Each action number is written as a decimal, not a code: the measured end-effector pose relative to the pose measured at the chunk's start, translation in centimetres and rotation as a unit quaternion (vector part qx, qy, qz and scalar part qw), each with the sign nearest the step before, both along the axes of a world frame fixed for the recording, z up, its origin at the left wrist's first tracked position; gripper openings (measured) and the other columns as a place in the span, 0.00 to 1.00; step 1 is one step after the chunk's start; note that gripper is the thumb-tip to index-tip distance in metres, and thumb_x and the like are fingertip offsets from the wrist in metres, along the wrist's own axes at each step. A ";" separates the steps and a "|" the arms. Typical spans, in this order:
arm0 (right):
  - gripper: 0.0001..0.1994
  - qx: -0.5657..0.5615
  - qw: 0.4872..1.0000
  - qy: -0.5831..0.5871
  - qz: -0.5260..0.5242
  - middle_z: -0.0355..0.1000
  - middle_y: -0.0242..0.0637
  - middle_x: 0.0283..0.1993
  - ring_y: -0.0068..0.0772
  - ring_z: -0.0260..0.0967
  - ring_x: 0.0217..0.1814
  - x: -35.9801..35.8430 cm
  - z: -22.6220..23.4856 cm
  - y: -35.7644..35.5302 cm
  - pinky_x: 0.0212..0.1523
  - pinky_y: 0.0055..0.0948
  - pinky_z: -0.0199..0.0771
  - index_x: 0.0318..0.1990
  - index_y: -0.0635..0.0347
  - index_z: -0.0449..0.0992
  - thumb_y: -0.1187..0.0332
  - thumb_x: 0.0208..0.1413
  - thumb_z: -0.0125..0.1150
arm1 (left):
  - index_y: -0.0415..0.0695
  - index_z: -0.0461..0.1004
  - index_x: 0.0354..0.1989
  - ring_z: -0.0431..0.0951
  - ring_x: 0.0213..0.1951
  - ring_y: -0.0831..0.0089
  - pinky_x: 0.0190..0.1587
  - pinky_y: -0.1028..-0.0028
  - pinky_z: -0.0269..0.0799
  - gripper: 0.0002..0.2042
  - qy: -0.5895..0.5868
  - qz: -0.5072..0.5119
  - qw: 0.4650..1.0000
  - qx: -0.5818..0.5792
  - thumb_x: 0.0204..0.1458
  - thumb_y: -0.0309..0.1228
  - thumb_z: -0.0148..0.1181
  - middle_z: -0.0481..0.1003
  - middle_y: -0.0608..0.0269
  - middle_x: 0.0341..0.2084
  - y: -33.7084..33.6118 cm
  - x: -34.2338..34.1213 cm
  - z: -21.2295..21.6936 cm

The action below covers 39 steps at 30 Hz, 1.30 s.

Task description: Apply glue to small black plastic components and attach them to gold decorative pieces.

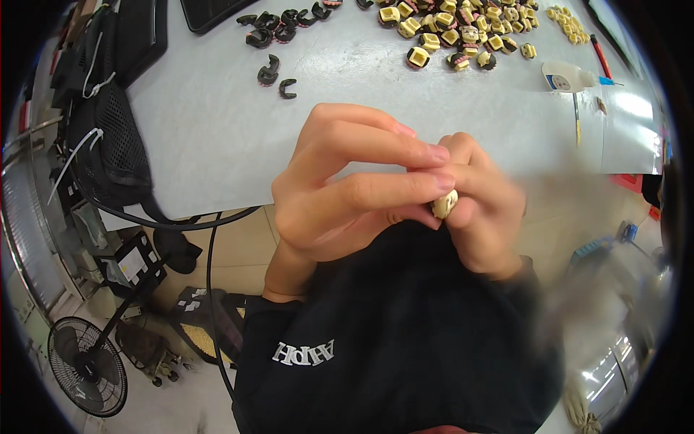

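Both hands meet in front of my chest, just off the table's near edge. Between their fingertips sits a small cream figurine head [447, 205] with dark markings. My left hand [347, 181] pinches it from the left, thumb below and fingers above. My right hand [483, 202] grips it from the right, its fingers curled. Much of the piece is hidden by the fingers. Beyond the hands lies a pile of similar cream heads [470, 32] with black and pink parts. To the left are several loose black C-shaped pieces [288, 89].
A white-labelled glue bottle [567, 77] with a blue tip lies at the right, near a thin yellow-ended stick [577, 130] and a red pen [601, 56]. Small yellow pieces [569, 25] lie at the far right. A black mesh bag [108, 137] and cable [210, 289] hang at the left.
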State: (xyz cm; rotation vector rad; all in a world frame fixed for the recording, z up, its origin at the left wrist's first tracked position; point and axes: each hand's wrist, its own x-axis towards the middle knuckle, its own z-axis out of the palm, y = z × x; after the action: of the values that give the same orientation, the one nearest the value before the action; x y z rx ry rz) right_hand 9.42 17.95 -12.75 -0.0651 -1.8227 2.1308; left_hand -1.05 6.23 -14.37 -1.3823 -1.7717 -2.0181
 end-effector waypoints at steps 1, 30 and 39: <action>0.15 0.000 1.000 0.001 -0.001 0.67 0.37 0.29 0.22 0.63 0.29 -0.1 0.2 0.1 0.29 0.19 0.63 0.42 0.72 0.74 0.69 0.51 0.59 | 0.47 0.78 0.30 0.70 0.35 0.70 0.32 0.79 0.69 0.15 0.003 0.010 1.000 0.006 0.27 0.27 0.70 0.75 0.67 0.33 0.1 0.0 0.0; 0.12 0.072 0.996 0.015 0.040 0.68 0.38 0.31 0.23 0.63 0.28 -2.9 2.3 2.0 0.30 0.19 0.63 0.39 0.70 0.73 0.74 0.46 0.61 | 0.59 0.79 0.36 0.56 0.54 0.61 0.52 0.68 0.57 0.10 0.105 0.123 0.986 -0.038 0.42 0.37 0.62 0.70 0.78 0.40 -0.3 -0.2 0.3; 0.14 0.174 0.947 0.000 -0.270 0.69 0.36 0.40 0.22 0.66 0.38 -6.6 3.4 5.5 0.40 0.19 0.66 0.49 0.67 0.69 0.77 0.53 0.52 | 0.45 0.76 0.42 0.60 0.52 0.56 0.52 0.63 0.59 0.15 -0.022 0.203 0.966 -0.161 0.43 0.25 0.61 0.67 0.59 0.48 -0.5 -0.2 2.4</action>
State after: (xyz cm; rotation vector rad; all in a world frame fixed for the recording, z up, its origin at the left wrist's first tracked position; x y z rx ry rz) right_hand 2.82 23.44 -9.38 -0.4257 -1.8792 1.4203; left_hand -1.27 5.75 -12.00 -0.9334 -2.2570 -1.6120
